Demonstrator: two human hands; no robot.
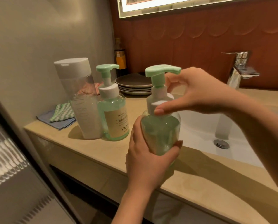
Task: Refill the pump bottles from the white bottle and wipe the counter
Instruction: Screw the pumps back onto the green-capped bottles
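Observation:
My left hand [148, 160] grips the body of a clear green pump bottle [161, 131], held upright above the beige counter [93, 152] near the basin. My right hand [194, 92] pinches the white collar of its pump head [161, 88], thumb in front. A second green pump bottle [113, 110] with a beige label stands on the counter to the left. Beside it stands the tall white-capped bottle [81, 97], clear above with white liquid low in it. Folded cloths [60, 116], blue and green-white, lie behind at the counter's left end.
A white basin [204, 136] with a metal drain lies to the right, a chrome tap [239, 68] above it. A stack of dark plates [133, 84] and an amber bottle [120, 57] stand at the back by the wall. A ribbed glass door edge is at left.

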